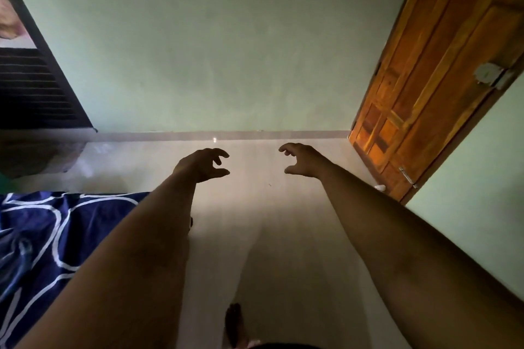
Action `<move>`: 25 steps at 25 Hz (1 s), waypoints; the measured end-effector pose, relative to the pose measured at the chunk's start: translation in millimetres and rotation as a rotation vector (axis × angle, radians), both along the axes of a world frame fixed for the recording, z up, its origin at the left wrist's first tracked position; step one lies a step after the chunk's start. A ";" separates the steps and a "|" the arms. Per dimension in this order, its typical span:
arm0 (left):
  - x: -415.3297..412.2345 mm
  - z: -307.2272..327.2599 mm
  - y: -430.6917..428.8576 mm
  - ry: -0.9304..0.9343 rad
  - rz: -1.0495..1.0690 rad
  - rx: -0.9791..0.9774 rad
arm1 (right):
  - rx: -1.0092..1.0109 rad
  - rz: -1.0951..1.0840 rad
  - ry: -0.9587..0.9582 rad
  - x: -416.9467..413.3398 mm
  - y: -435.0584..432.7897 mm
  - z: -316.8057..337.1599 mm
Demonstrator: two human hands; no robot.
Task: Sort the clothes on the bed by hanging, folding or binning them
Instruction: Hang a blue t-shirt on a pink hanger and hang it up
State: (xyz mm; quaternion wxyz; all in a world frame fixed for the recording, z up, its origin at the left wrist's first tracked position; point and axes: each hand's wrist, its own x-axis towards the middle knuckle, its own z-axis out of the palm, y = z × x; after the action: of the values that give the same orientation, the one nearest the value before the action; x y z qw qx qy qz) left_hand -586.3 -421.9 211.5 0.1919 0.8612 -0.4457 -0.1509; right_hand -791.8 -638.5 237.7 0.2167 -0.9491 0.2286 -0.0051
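Note:
Both my arms reach forward over the pale tiled floor (pixel 255 235). My left hand (pixel 202 164) and my right hand (pixel 302 160) hover apart, fingers loosely curled toward each other, and neither holds anything. The bed (pixel 42 235), covered in a dark blue sheet with white curved lines, lies at the lower left beside my left forearm. No clothes show on the visible part of the bed.
A light green wall (pixel 226 51) stands ahead. A brown wooden door (pixel 425 93) with a metal latch is at the right. A dark louvred panel (pixel 34 88) is at the upper left. My bare foot (pixel 235 323) is on the floor below.

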 end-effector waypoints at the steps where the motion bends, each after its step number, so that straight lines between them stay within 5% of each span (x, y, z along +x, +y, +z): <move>1: 28.4 -1.5 -12.2 0.008 0.009 -0.007 | 0.004 -0.003 0.001 27.3 -15.4 -1.3; 25: 589.1 5.8 -151.0 -0.069 0.378 0.004 | 0.065 0.346 0.013 685.8 -207.1 -7.3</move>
State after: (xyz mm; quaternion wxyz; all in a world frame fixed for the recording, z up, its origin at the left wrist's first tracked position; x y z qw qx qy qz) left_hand 2.8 -572.8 217.3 0.1997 0.9347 -0.2819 -0.0835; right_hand -106.0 -845.7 230.4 0.2435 -0.9668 0.0633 0.0457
